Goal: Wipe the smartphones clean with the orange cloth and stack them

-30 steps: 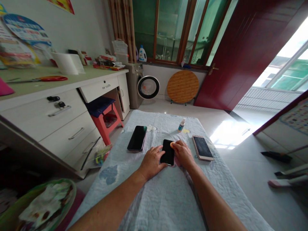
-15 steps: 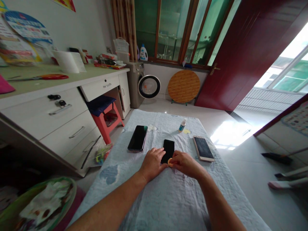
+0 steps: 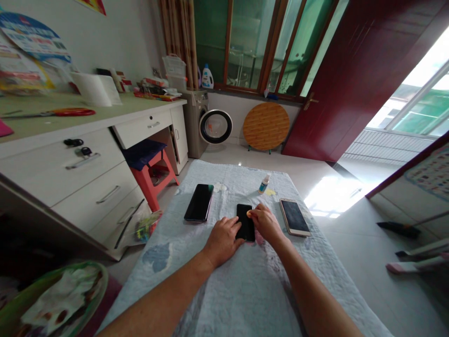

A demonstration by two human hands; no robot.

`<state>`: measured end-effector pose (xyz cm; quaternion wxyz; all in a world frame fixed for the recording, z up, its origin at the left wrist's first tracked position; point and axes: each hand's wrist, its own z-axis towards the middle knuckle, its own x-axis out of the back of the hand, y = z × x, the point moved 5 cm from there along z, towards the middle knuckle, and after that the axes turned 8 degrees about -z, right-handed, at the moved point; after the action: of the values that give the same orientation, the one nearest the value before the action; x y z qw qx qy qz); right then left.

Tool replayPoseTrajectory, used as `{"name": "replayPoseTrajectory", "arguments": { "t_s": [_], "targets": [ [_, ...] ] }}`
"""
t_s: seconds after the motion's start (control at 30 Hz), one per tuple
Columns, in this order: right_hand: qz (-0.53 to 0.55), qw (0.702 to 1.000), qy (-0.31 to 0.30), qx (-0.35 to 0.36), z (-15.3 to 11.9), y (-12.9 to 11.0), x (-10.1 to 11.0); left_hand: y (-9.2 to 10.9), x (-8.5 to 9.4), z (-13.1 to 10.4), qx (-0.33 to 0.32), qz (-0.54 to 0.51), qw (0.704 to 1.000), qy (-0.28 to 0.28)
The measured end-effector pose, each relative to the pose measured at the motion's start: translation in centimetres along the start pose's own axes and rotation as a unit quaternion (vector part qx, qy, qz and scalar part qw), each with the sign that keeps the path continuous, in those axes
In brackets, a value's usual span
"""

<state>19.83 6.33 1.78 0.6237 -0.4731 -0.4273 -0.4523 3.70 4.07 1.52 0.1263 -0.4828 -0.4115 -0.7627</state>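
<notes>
A black smartphone lies screen up on the cloth in front of me. My left hand holds it at its left side, fingertips on the screen edge and thumb at the bottom corner. Pinched in the fingers of my right hand is a small orange pad, which rests at the upper right part of the screen; the fingers hide much of it. To the left lies a larger black smartphone, to the right a gold-rimmed smartphone. A small spray bottle stands upright beyond my right hand.
A pale blue quilted cloth covers the table. On the left are a white desk, a red stool and a waste bin. A washing machine with its door open and a round wooden tabletop stand behind.
My right hand has moved the orange pad up the screen from the bottom edge to the upper right. My left hand stays on the smartphone. The view has shifted slightly.
</notes>
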Motion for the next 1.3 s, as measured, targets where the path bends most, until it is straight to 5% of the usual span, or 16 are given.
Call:
{"name": "replayPoseTrajectory", "arguments": {
  "t_s": [0.27, 0.53, 0.7, 1.0, 1.3],
  "targets": [
    [-0.079, 0.996, -0.022, -0.028, 4.0, -0.1, -0.4, 0.0, -0.2, 0.1, 0.001, 0.024, 1.0, -0.006],
    [-0.118, 0.987, -0.109, 0.016, 7.3, -3.1, -1.9, -0.2, -0.4, 0.2, -0.006, 0.039, 0.999, -0.005],
    [-0.121, 0.983, -0.134, 0.02, 8.2, -2.4, -1.7, -0.2, -0.5, -0.1, -0.004, 0.046, 0.999, 0.01],
    [-0.122, 0.984, -0.128, -0.033, 6.2, 2.2, -0.7, 0.2, -0.1, -0.2, 0.002, 0.043, 0.999, 0.008],
    [-0.064, 0.993, -0.035, -0.095, 2.3, 2.0, -0.4, 0.0, -0.2, -0.3, 0.002, 0.038, 0.999, 0.006]
  ]
}}
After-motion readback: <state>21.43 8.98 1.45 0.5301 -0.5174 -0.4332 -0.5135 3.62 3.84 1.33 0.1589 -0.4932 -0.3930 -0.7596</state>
